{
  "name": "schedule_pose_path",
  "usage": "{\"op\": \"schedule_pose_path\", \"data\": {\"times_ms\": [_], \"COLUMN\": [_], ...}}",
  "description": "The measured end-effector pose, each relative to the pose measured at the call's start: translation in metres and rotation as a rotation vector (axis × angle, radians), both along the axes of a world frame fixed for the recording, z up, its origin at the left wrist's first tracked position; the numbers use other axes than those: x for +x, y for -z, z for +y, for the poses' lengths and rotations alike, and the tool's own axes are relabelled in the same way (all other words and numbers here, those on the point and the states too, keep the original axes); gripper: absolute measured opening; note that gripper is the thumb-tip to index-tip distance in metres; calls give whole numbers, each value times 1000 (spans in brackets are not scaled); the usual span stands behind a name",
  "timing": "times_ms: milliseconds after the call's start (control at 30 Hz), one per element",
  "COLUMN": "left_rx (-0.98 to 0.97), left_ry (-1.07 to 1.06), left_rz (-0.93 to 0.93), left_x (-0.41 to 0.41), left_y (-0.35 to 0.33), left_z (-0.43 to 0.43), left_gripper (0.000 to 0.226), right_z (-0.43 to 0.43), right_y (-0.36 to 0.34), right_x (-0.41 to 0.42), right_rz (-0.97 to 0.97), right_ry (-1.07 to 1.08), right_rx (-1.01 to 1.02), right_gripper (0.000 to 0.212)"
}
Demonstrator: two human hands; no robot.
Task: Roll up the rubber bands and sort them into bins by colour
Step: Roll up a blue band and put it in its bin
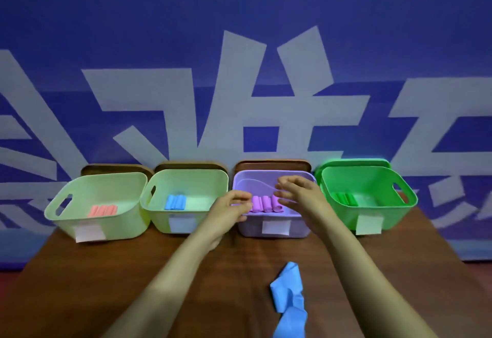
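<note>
Four bins stand in a row at the table's far edge. The purple bin [271, 231] holds several rolled purple bands [263, 203]. My left hand [229, 208] hovers at that bin's near left corner, fingers curled with nothing visibly in them. My right hand [298, 194] is spread open over the bin's right side, just above the rolls. A loose, unrolled blue band [288, 297] lies on the table near me. Rolled pink bands [102, 210] sit in the leftmost pale green bin [106, 227], rolled blue bands [175, 202] in the second pale green bin [165, 220], rolled green bands [345, 199] in the bright green bin [399, 218].
The brown wooden table [106, 284] narrows toward the bins. White labels hang on each bin's front. Lids stand propped behind the bins against a blue wall with large white characters.
</note>
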State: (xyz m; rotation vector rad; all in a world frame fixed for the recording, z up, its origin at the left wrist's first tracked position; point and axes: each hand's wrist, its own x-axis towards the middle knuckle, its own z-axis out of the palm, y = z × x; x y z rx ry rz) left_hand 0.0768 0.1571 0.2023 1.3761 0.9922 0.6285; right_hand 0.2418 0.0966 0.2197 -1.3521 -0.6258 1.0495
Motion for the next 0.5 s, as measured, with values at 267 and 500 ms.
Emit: {"op": "schedule_pose_path", "data": {"times_ms": [267, 500], "left_rx": [1, 434], "left_ry": [55, 121], "left_rz": [186, 475], "left_x": [25, 15], "left_y": [141, 231], "left_z": [-96, -129], "left_gripper": [31, 49], "right_z": [-85, -114], "right_y": [141, 256], "right_x": [25, 5], "right_rz": [-177, -756], "right_ry": [19, -136], "right_rx": [-109, -146], "right_gripper": [5, 43]}}
